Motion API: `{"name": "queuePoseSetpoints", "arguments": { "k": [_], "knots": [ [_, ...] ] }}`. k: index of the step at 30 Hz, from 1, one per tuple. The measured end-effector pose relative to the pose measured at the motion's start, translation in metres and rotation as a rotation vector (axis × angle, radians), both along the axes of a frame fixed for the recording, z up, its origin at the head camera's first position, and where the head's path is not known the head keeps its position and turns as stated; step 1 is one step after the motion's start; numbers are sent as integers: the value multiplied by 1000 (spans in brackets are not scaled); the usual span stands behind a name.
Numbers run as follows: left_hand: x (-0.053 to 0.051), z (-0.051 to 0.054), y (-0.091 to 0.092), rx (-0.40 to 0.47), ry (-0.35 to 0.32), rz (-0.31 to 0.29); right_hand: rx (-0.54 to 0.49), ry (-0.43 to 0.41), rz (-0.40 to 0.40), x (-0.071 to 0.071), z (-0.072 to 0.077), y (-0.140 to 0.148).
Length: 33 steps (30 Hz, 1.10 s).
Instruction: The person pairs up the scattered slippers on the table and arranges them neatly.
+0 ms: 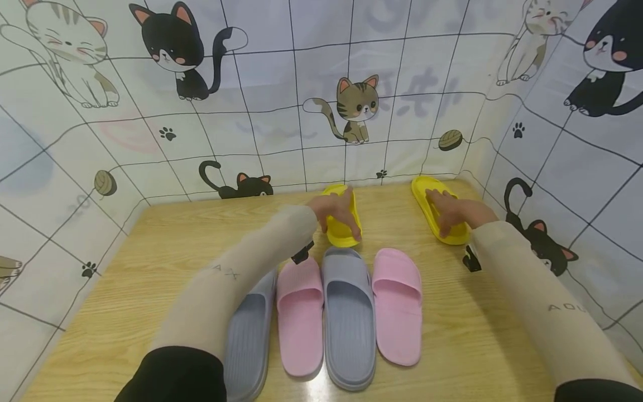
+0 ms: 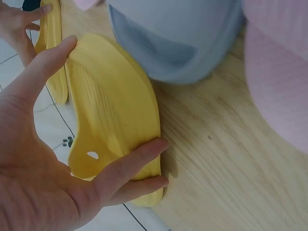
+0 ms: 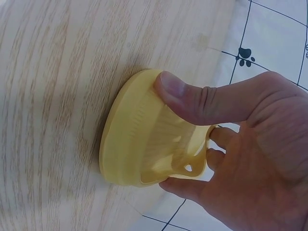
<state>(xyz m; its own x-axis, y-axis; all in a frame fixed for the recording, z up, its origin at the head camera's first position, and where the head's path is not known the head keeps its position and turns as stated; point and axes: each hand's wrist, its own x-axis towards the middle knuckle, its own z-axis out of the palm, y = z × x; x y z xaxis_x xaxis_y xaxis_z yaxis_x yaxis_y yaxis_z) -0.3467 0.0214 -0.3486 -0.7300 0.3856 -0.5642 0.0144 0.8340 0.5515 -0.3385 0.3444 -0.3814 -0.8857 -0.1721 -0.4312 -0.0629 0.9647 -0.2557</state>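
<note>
Two yellow slippers lie near the back of the wooden surface. My left hand (image 1: 337, 211) spans the left yellow slipper (image 1: 343, 237); in the left wrist view the thumb of that hand (image 2: 53, 159) touches one edge of the slipper (image 2: 115, 82) and the fingers lie across the other side. On the right, my right hand (image 1: 454, 212) grips the other yellow slipper (image 1: 423, 190), which sits at a slant. The right wrist view has this hand (image 3: 250, 139) with its thumb on one side of the slipper (image 3: 125, 139) and fingertips on the opposite side.
In front of the left yellow slipper, side by side, are a grey slipper (image 1: 247, 340), a pink slipper (image 1: 300, 329), another grey slipper (image 1: 350, 329) and another pink slipper (image 1: 398, 318). A cat-patterned covering (image 1: 271, 128) rises behind the wooden surface (image 1: 166, 245) and at both sides.
</note>
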Motion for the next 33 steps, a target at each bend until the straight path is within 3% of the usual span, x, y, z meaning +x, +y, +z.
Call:
{"name": "queuePoseSetpoints", "arguments": {
  "k": [10, 24, 33],
  "knots": [
    [2, -2, 22, 14, 20, -19, 16, 6, -2, -4, 0, -2],
    [3, 1, 50, -130, 68, -84, 1, 3, -8, 2, 3, -3],
    [0, -5, 69, -183, 92, -96, 6, 4, -31, 0, 0, -3]
  ]
}}
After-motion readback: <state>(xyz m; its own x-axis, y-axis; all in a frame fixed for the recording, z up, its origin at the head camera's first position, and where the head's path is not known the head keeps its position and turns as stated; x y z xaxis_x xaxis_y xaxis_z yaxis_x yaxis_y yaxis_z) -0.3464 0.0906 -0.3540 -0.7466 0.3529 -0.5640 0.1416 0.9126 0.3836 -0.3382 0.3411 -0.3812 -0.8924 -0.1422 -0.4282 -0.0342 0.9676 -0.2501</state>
